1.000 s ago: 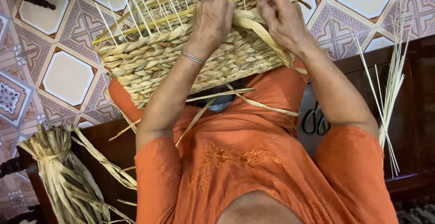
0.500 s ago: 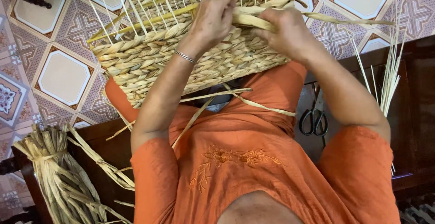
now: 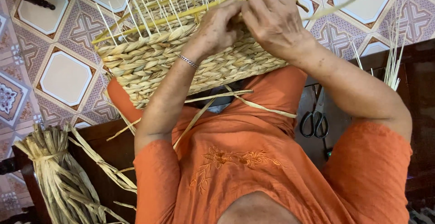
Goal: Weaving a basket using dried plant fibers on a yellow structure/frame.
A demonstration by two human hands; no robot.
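A half-woven basket (image 3: 181, 65) of braided straw-coloured fibre is propped on the lap, directly beneath and in front of both hands; its thick plaited wall is seen below the wrists, and thin pale stakes (image 3: 149, 11) stand up from its rim to the left of the hands. It is judged light and fairly stiff in the finished wall, but springy and open at the unfinished top, where the stakes could bend or snap if pressed; the firmest hold is judged to be on the braided wall or under the base, not on the loose stakes. The left hand (image 3: 215, 29) is closed over the rim, its fingers curled down onto the weave; a thin metal bracelet (image 3: 187, 61) is worn at its wrist. The right hand (image 3: 272, 20) is set just beside it, touching it, the fingers pinched on a flat pale weaving strand (image 3: 331, 0) that is drawn out to the right; the strand is judged soft, pliable and easily creased. Loose strips (image 3: 235, 98) hang below the wrists across the orange blouse (image 3: 240, 160). Well down and left of the left hand a tied bundle of dried fibre (image 3: 54, 174) lies; below the right forearm black scissors (image 3: 315, 120) rest on a dark bench (image 3: 421, 97).
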